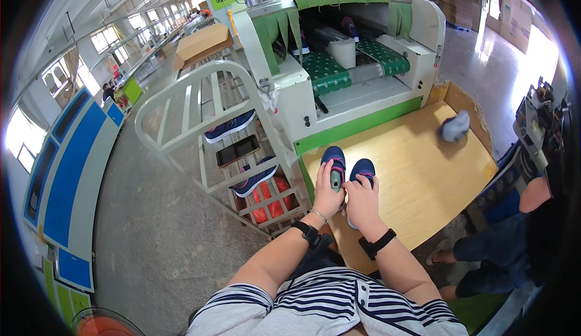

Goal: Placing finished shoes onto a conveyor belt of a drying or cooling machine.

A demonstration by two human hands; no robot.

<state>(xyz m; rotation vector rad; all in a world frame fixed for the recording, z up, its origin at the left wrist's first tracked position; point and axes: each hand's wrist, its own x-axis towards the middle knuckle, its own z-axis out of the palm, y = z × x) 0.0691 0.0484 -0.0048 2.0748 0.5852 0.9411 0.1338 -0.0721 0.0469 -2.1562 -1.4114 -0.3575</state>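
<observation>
Two navy shoes with pink trim are side by side at the near left of the wooden tabletop (417, 160), toes pointing away from me. My left hand (328, 198) is wrapped round the left shoe (333, 154). A dark green piece with a round hole, perhaps a shoe last (336, 181), shows in that shoe's opening. My right hand (362, 206) grips the right shoe (363, 166) from above, its fingers curled over the opening. Both hands are close together, and they hide the heels of the shoes.
Ahead stands a white and green conveyor machine (363, 103) with more shoes inside. A metal rack (209, 124) at left carries navy shoes (230, 126) and a phone (238, 151). A grey-blue bundle (454, 126) lies far right on the tabletop. Another person (502, 245) is at right.
</observation>
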